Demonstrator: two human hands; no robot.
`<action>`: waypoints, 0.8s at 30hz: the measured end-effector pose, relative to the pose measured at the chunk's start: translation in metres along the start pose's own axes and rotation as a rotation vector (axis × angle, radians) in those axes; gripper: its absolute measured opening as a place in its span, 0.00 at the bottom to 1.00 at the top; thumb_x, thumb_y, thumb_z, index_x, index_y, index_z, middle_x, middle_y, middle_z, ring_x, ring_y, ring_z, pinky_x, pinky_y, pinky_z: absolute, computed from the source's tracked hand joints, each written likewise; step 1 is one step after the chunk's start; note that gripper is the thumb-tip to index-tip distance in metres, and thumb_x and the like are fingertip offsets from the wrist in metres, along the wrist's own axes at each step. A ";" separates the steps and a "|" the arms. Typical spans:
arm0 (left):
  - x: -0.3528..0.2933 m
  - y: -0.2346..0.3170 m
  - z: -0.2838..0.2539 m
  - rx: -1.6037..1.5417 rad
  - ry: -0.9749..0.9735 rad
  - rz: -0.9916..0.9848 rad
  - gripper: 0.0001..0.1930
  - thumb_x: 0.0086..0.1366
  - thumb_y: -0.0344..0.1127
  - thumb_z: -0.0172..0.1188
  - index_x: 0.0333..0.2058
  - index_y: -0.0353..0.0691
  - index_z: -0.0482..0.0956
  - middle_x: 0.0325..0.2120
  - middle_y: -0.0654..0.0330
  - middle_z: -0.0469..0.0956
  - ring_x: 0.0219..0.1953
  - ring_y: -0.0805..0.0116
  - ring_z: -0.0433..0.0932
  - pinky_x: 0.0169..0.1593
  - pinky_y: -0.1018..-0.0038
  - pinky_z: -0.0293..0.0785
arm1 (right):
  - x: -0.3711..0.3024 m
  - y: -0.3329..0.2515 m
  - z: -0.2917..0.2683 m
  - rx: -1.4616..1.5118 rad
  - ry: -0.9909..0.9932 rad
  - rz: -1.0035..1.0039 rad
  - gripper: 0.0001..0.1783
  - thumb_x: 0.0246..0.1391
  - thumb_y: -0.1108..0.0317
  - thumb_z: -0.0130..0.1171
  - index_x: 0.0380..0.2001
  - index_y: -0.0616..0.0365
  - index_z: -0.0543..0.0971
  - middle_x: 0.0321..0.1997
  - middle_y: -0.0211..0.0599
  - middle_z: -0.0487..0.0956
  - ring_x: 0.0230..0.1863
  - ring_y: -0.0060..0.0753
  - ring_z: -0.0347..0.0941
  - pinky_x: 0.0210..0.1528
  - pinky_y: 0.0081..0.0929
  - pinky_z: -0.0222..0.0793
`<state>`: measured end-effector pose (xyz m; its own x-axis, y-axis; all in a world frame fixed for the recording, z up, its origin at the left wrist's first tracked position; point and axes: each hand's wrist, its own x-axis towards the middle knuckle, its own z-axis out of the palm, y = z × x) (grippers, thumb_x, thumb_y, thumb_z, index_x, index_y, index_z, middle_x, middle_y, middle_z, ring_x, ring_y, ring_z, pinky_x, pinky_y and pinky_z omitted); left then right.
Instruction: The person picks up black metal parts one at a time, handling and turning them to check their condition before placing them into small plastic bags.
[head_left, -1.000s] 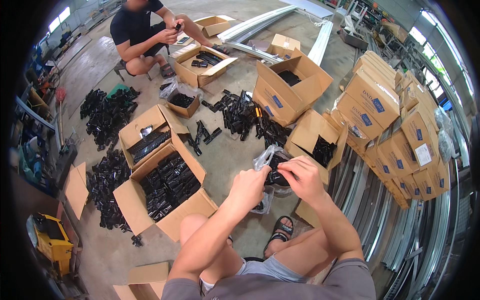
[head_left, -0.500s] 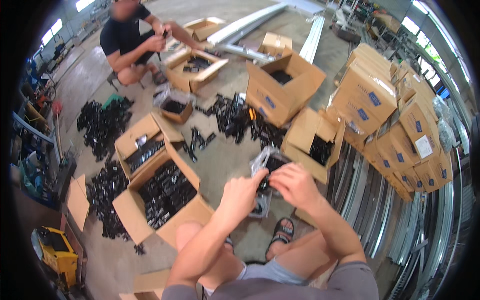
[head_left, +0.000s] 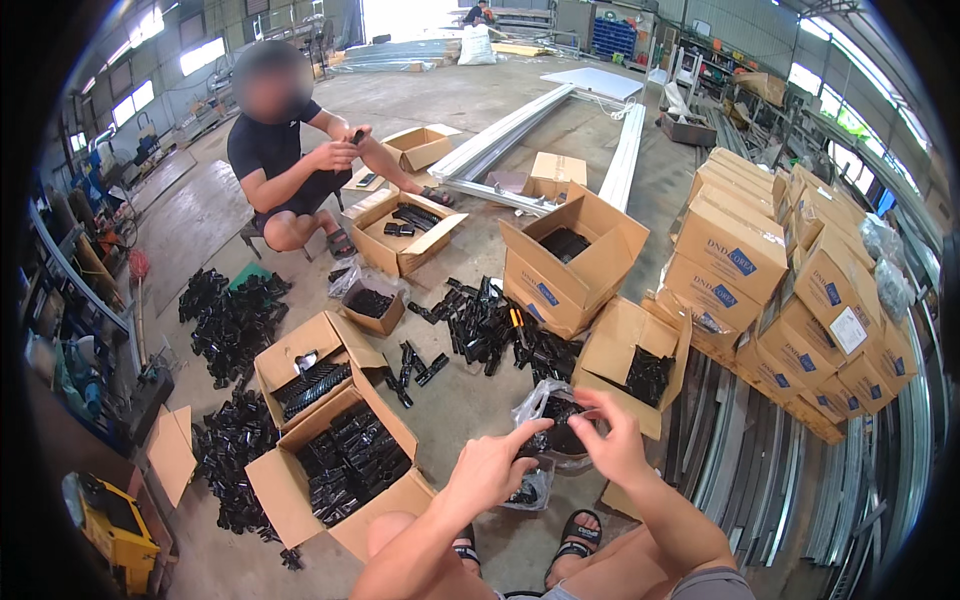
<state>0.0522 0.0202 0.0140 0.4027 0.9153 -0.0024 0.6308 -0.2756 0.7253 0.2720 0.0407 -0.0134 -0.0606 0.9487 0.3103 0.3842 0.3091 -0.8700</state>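
Black parts (head_left: 562, 408) beneath confuse the grip: the left hand's (head_left: 492, 468) finger and thumb part, the right hand (head_left: 614, 442) curls, and I can't tell whether either holds anything. The parts lie in the bag (head_left: 528, 405) just below; its slack rim could snag fingers, a loose pinch drop one onto the floor (head_left: 450, 410).

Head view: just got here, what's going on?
A seated person has the left hand and right hand close together over an open clear plastic bag of small black parts; whether either grips a part is hard to tell. Across the floor, a co-worker holds a small black piece in both hands. Loose black parts lie in piles, an open carton is filled with more, and cartons stand stacked on the right.
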 end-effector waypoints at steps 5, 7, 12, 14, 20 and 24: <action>0.009 -0.003 0.007 -0.241 0.117 -0.022 0.31 0.55 0.25 0.69 0.58 0.51 0.74 0.35 0.46 0.83 0.36 0.52 0.84 0.41 0.67 0.78 | 0.004 0.015 -0.007 0.567 -0.194 0.421 0.26 0.62 0.72 0.61 0.61 0.66 0.69 0.50 0.39 0.77 0.49 0.25 0.76 0.50 0.25 0.78; 0.009 0.001 0.004 -0.316 0.085 -0.063 0.31 0.57 0.21 0.68 0.59 0.48 0.73 0.37 0.49 0.85 0.36 0.65 0.85 0.42 0.70 0.77 | 0.006 0.011 -0.006 0.550 -0.171 0.407 0.23 0.62 0.72 0.61 0.59 0.66 0.71 0.47 0.38 0.78 0.47 0.25 0.77 0.50 0.25 0.78; 0.012 0.000 0.016 -0.597 0.018 -0.096 0.31 0.58 0.23 0.69 0.61 0.48 0.73 0.40 0.50 0.85 0.42 0.69 0.83 0.45 0.72 0.76 | 0.002 0.007 -0.013 0.680 -0.093 0.403 0.21 0.61 0.72 0.63 0.55 0.66 0.73 0.44 0.38 0.78 0.46 0.24 0.77 0.49 0.25 0.78; 0.014 -0.003 0.019 -0.673 0.005 -0.113 0.32 0.58 0.25 0.70 0.61 0.50 0.73 0.40 0.49 0.85 0.43 0.69 0.83 0.45 0.72 0.76 | 0.003 0.008 -0.014 0.643 -0.075 0.373 0.21 0.60 0.73 0.63 0.54 0.66 0.74 0.43 0.37 0.78 0.44 0.24 0.77 0.48 0.25 0.78; 0.008 -0.013 0.022 -0.774 -0.023 -0.109 0.32 0.61 0.24 0.67 0.64 0.48 0.71 0.40 0.56 0.85 0.41 0.80 0.76 0.44 0.74 0.76 | 0.002 -0.004 -0.008 0.547 -0.049 0.419 0.21 0.58 0.74 0.63 0.55 0.65 0.74 0.44 0.35 0.79 0.42 0.24 0.77 0.45 0.24 0.78; 0.012 0.001 0.018 -0.751 -0.061 -0.048 0.33 0.62 0.24 0.65 0.65 0.49 0.68 0.44 0.55 0.83 0.42 0.80 0.76 0.46 0.75 0.76 | -0.003 0.001 -0.014 0.576 0.042 0.405 0.20 0.59 0.73 0.62 0.53 0.66 0.75 0.44 0.37 0.79 0.42 0.25 0.77 0.43 0.25 0.78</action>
<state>0.0697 0.0261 0.0025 0.4359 0.8974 -0.0684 0.0358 0.0586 0.9976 0.2851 0.0370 -0.0100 0.0245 0.9968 -0.0762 -0.1803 -0.0705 -0.9811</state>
